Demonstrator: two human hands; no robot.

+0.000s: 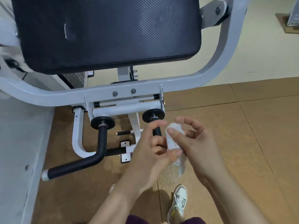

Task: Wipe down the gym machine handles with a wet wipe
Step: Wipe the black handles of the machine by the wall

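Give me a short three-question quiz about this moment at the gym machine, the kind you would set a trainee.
1. True or false: the wet wipe is pressed against the left handle.
2. What holds the wet wipe? A, the left hand alone; B, the right hand alone; C, both hands.
3. Fill the gap: the seat pad above the handles is coloured ____.

Key
1. False: the wet wipe is held well away from the left handle.
2. C: each hand pinches it with its thumb.
3. Black.
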